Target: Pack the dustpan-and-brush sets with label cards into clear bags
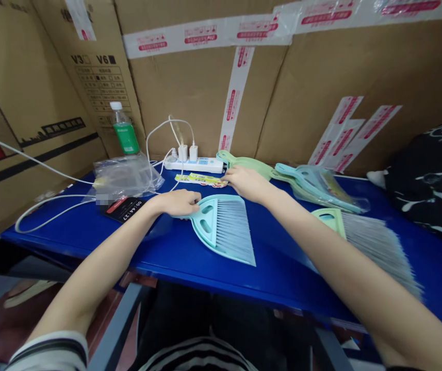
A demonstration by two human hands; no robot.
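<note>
Where brown cardboard (pixel 190 93) walls in the left end and back edge of the blue table (pixel 159 257), printed white and red tape crosses its seams. Below the table's front left corner, reddish floor (pixel 100 324) shows. On the left end, a white cable (pixel 46 168) loops towards a black phone (pixel 122 210) reading 00:44:27, partly beneath clear plastic bags (pixel 128 172); a green-labelled bottle (pixel 126 135) stands behind them near the back edge.

Left of the table's middle, the left hand (pixel 181 202) has its fingers curled closed around the handle of a pale blue brush and dustpan (pixel 228 229). This nested set lies flat between the back and front edges, its bristles pointing right. Behind it, a white power strip (pixel 205 165) runs along the back edge, with yellow-green printed strips (pixel 201 179) just in front.

The right hand (pixel 244 181) reaches the strips' right end, fingers bent and tips close together; whether they pinch it I cannot tell. Beside it by the back edge lies a light green dustpan (pixel 257 166), then a bagged blue and green set (pixel 317 185). Nearer the front, past the right forearm, rests a green brush (pixel 375 245) with grey bristles. Black patterned fabric (pixel 429 175) fills the back right corner.
</note>
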